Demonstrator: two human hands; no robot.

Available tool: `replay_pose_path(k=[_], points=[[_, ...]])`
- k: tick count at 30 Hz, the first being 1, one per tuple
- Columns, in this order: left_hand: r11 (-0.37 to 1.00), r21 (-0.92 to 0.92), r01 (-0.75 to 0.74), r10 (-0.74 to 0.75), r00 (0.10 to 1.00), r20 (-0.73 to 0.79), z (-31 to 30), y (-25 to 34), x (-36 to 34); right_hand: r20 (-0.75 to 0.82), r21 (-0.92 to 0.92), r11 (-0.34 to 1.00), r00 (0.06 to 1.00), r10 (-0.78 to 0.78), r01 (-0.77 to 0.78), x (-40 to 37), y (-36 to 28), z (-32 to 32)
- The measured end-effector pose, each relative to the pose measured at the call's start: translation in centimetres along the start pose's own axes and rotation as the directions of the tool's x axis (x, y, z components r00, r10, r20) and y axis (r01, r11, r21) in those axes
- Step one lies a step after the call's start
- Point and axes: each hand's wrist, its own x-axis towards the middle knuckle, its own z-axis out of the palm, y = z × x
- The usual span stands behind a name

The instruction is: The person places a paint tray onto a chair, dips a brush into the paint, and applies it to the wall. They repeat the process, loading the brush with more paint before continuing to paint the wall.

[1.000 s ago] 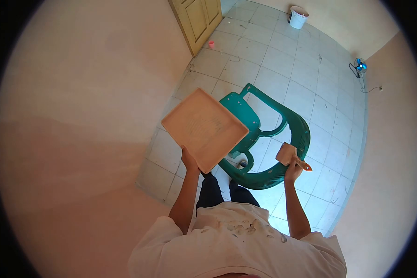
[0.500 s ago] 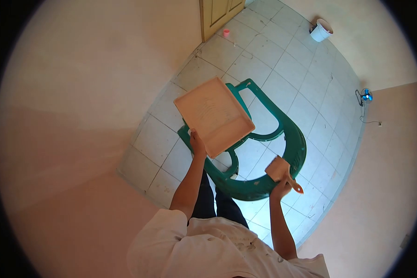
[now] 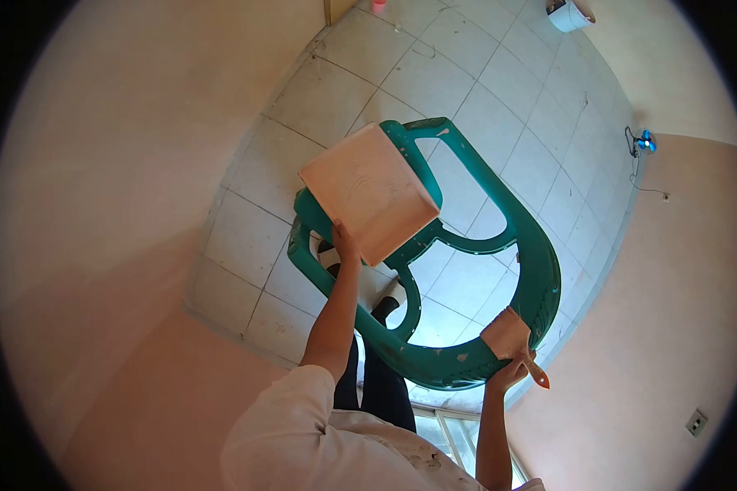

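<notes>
My left hand (image 3: 346,242) is closed on the near edge of a square paint tray (image 3: 368,192), which is coated in peach paint. The tray overlaps the seat of a green plastic armchair (image 3: 536,270). In my right hand (image 3: 508,376) is a wide paintbrush (image 3: 508,334), its bristles covered in peach paint and its handle pointing to the lower right. That hand is right at the chair's backrest, with the brush across the rim. My shoes (image 3: 391,296) show through the chair's openings.
White floor tiles (image 3: 303,106) surround the chair. A peach wall (image 3: 139,164) runs along the left. At the far end are a white bucket (image 3: 568,15) and a small pink cup (image 3: 378,6). A blue fan (image 3: 647,141) with a cord stands by the right wall.
The view has tilted down and turned, with the door mostly out of frame. The chair looks larger, and my feet now show beneath it. Tray and brush stay in my hands.
</notes>
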Motion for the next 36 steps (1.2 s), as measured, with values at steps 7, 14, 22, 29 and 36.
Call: replay_pose_path(k=[7,14,22,29,36], points=[[0.982,0.151,0.115,-0.126,0.99,0.062,-0.2,-2.2,2.0,0.001,-0.038,0.999,1.0,-0.017,0.017,-0.4,-0.2,-0.1],[0.811,0.529,0.251,-0.28,0.96,-0.027,-1.7,-2.2,2.8,-0.004,-0.1,0.994,1.0,-0.031,0.03,-0.3,-0.2,-0.1],[0.698,0.41,-0.587,0.407,0.797,0.447,-7.3,6.8,-15.2,-0.004,-0.097,0.991,0.996,-0.093,0.092,-0.3,-0.2,0.7],[0.118,0.853,-0.508,0.18,0.856,0.485,-27.5,1.7,-32.7,0.068,0.009,0.985,0.983,-0.171,0.171,0.3,0.3,0.8],[0.252,0.908,-0.336,-0.19,0.903,0.387,-33.6,-0.4,-33.7,-0.108,-0.306,0.842,0.863,-0.494,0.444,-1.9,-2.8,0.8]])
